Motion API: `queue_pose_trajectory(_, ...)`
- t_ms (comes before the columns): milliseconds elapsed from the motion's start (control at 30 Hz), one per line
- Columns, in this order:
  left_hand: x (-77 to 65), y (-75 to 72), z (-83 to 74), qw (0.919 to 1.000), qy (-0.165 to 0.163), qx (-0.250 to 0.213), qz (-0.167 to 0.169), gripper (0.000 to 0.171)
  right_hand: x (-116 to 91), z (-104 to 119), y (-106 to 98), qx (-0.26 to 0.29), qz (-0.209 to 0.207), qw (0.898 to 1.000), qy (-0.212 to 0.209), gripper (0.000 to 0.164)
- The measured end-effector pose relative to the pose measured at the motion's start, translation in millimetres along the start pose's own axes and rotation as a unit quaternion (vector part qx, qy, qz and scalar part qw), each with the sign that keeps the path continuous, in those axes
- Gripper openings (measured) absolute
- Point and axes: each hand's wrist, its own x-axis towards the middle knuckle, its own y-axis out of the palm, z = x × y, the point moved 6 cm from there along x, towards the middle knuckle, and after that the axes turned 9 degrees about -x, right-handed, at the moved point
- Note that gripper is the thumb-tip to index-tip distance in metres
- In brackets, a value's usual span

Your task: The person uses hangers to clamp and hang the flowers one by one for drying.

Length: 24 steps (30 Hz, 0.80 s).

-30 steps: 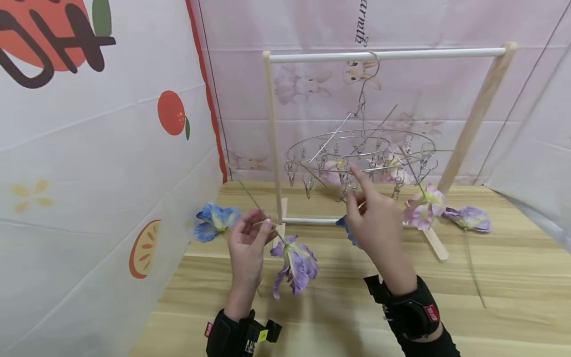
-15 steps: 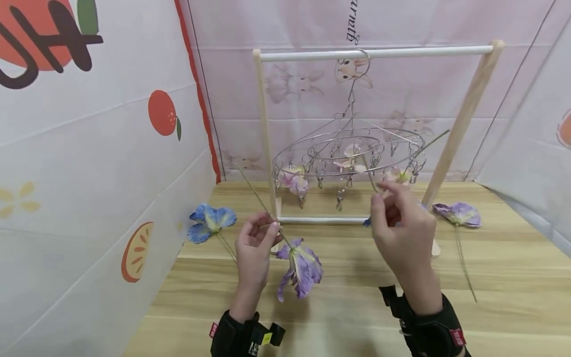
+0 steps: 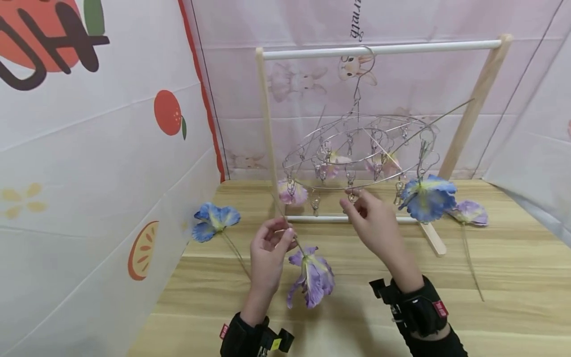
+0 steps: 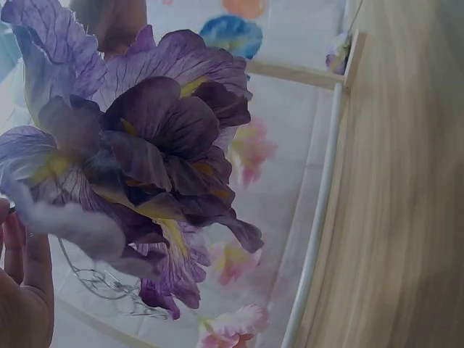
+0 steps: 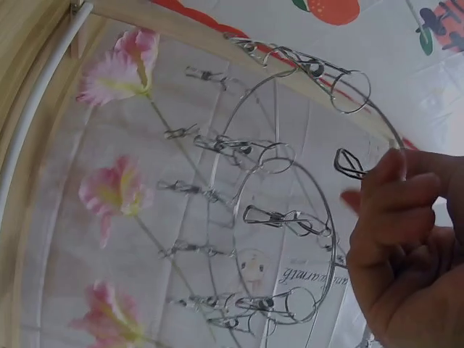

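My left hand (image 3: pixel 269 253) pinches the thin stem of a purple artificial flower (image 3: pixel 314 280), whose bloom hangs downward. That bloom (image 4: pixel 159 138) fills much of the left wrist view. My right hand (image 3: pixel 379 230) is at the near rim of a round wire clip hanger (image 3: pixel 321 187). In the right wrist view its fingers pinch a small metal clip (image 5: pixel 350 164), partly hidden by the fingertips. A blue flower (image 3: pixel 428 198) hangs at the hanger's right side. Several pink flowers (image 5: pixel 112 192) hang at its far and left sides, blooms down.
The hanger hooks over the white top bar (image 3: pixel 312 53) of a wooden stand (image 3: pixel 482 99). On the wood-grain table (image 3: pixel 200 317) lie a blue flower (image 3: pixel 216 221) at left and a purple flower (image 3: pixel 468 213) at right. Printed cloth (image 3: pixel 89 188) walls enclose it.
The hanger has turned, bringing the hanging blue flower to the right. My right hand moved right, then back to the near rim at a clip. The left hand shifted slightly right with its flower.
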Motion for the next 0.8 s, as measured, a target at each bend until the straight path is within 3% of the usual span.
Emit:
queue_pose_trajectory(133, -2.8, 8.3, 6.8, 0.9998, -0.013, 0.008, 0.014, 0.026, 2, -13, 1, 0.053, 0.021, 0.998, 0.003, 0.029)
queue_pose_trajectory(300, -4.0, 24.3, 10.3, 0.9991, -0.012, 0.014, 0.038, 0.027, 1, -22, 1, 0.081, 0.042, 0.995, 0.035, 0.031)
queue_pose_trajectory(500, 0.1, 47.7, 17.1, 0.9976, -0.008, 0.034, 0.060, 0.024, 3, -25, 2, 0.148, 0.061, 0.985, 0.065, 0.034)
queue_pose_trajectory(800, 7.2, 71.2, 26.8, 0.9914, 0.000, 0.097, 0.088, 0.026, 1, -23, 4, 0.225, 0.060, 0.971, 0.046, 0.029)
